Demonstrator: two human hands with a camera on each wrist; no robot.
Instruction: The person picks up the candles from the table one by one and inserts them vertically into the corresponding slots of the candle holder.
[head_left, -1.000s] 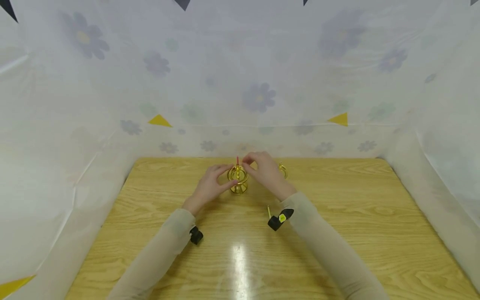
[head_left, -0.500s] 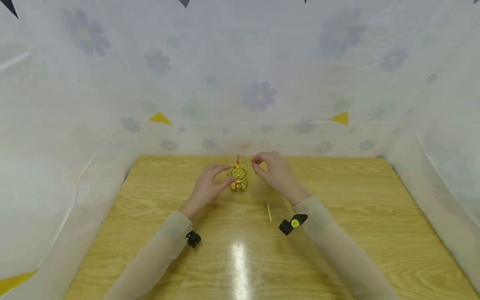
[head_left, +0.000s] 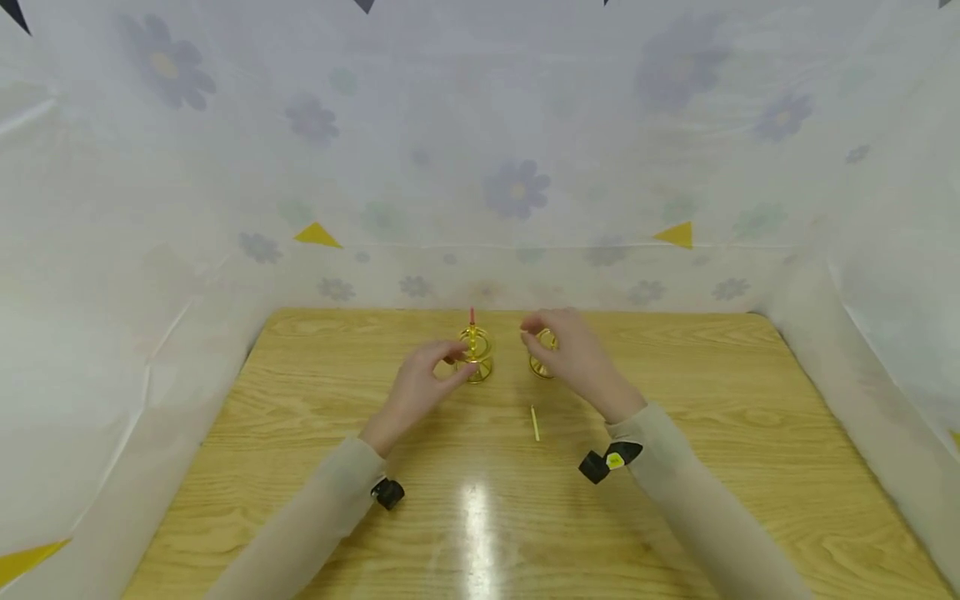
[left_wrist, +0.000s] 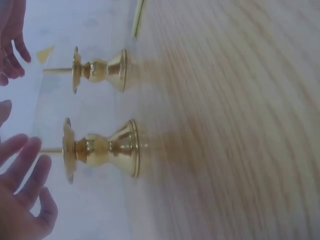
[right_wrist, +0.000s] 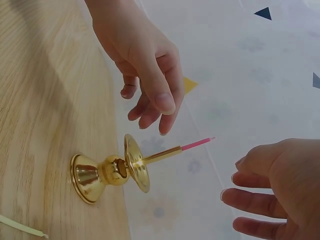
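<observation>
Standing near the desk's far edge: two small candle holders, side by side.
Desk (head_left: 675,517): pale wood with strong grain and a glossy sheen; white flowered sheeting rises round its far and side edges.
Left candle holder (head_left: 476,357): polished gold metal, flared round base, waisted stem, flat disc on top; a thin rod with a pink tip (right_wrist: 197,144) stands up from its centre.
Right candle holder (head_left: 542,354): the same gold, hourglass-shaped form with a bare thin pin, partly hidden behind the right hand in the head view.
Thin stick (head_left: 535,422): pale yellow and slender, lying flat on the desk just nearer than the two holders, between the hands.
Left hand (head_left: 420,386): hovers just beside the left holder, fingers loosely bent toward the disc, gripping nothing.
Right hand (head_left: 573,358): raised over the right holder, fingers spread and softly curved, released, nothing held.
Sleeves: beige, with a small black camera strapped at each wrist.
</observation>
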